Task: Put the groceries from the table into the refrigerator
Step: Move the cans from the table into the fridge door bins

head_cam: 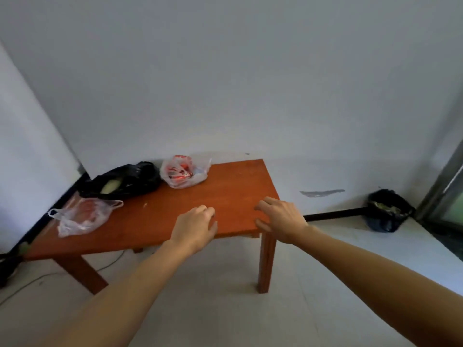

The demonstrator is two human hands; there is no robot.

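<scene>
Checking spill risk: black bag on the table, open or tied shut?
Open. The black bag lies slumped on the table, its mouth gaping so a pale item inside shows.

home room | wooden table (235, 186) | white walls (250, 83) | tiled floor (250, 309)

Three o'clock: a black bin bag (387, 214) sits on the pale floor (225, 316), open-topped. Just left of it, a grey patch (322, 193) on the white wall (225, 83), black skirting (335, 214) below. Thin cable (37, 279) at eight o'clock. Metal door frame (441, 186) far right.
</scene>
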